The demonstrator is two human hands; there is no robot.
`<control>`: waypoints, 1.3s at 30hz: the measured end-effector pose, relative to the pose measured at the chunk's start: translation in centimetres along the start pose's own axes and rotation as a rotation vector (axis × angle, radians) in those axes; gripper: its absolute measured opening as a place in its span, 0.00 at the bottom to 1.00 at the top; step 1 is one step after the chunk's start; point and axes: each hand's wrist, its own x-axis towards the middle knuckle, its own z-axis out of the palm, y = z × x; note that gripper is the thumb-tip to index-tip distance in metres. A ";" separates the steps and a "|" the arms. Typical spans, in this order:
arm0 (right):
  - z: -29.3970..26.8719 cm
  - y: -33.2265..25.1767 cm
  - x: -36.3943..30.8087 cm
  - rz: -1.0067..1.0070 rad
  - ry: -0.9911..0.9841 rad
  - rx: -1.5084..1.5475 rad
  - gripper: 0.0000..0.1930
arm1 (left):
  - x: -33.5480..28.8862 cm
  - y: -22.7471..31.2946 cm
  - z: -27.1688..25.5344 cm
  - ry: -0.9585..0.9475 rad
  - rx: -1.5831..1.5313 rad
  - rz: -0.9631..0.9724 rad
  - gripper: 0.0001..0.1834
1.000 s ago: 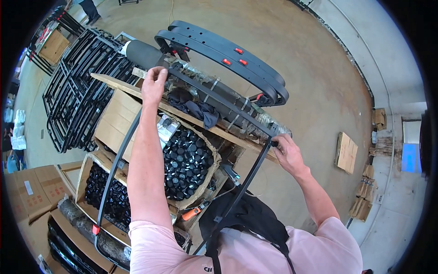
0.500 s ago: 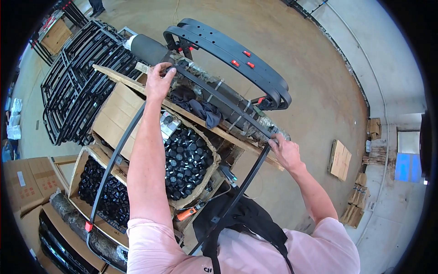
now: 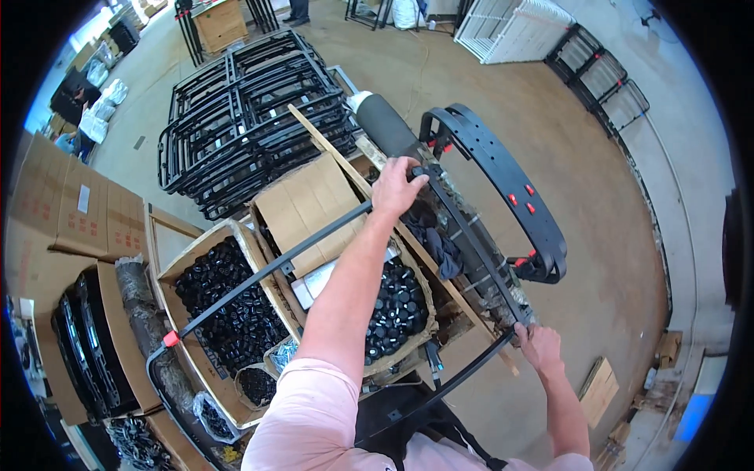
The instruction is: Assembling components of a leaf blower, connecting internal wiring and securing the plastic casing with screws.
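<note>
A black metal tube frame (image 3: 471, 238) lies with one side along the wrapped, padded beam in front of me. My left hand (image 3: 397, 188) is closed around its far left corner, thumb against the bar. At the near right corner, my right hand (image 3: 538, 345) grips the same frame with the fingers curled round it. From these corners two long side bars run back toward me, one passing under my left forearm. A red clip (image 3: 171, 339) sits on the left bar. Dark cloth (image 3: 436, 247) is bunched beside the padded beam.
Boxes of black plastic caps (image 3: 228, 294) and black round-headed parts (image 3: 397, 306) stand below the frame. A wooden strip (image 3: 455, 294) runs alongside. Beyond the beam stands a curved black rack with red clips (image 3: 503, 173). Stacked black frames (image 3: 251, 110) are at the far left.
My view has swung left, so the scene sits farther right and lower. Both hands keep their hold on the frame's corners.
</note>
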 end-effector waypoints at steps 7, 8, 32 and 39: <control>0.2 -1.6 0.2 -0.027 0.203 0.131 0.21 | -0.3 -0.7 -1.1 -0.050 -0.051 0.066 0.21; 0.6 -1.4 0.4 -0.047 0.187 0.164 0.21 | -0.4 -0.4 -1.1 -0.116 -0.070 -0.012 0.19; -0.8 -1.6 -1.3 -0.113 0.085 -0.226 0.15 | -0.4 -0.3 -1.6 -0.112 -0.084 -0.106 0.19; 1.0 -0.4 -0.1 -0.150 0.107 -0.219 0.18 | 0.1 -1.9 -2.1 -0.071 -0.114 0.034 0.16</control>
